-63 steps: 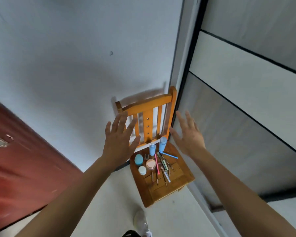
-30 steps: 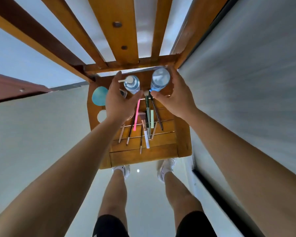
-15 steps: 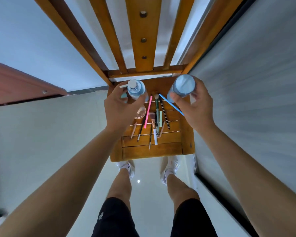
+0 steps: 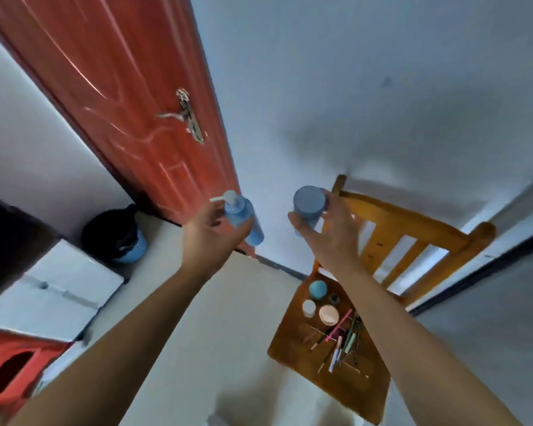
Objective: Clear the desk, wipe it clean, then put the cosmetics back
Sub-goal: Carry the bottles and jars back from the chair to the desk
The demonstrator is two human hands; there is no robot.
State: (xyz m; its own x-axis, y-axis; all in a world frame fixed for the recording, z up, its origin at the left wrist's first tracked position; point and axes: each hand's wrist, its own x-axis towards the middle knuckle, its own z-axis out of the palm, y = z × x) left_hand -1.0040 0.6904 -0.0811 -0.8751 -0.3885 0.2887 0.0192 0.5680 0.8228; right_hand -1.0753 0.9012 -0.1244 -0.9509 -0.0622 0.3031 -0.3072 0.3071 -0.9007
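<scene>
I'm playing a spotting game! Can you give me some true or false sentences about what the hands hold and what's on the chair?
1. The left hand holds a pale blue plastic pump bottle. True.
2. The right hand is empty. False: it holds a blue round-capped bottle.
3. Thin brushes lie on the orange wooden chair's seat. True.
4. The small teal round jar sits on the floor. False: it is on the chair seat.
</scene>
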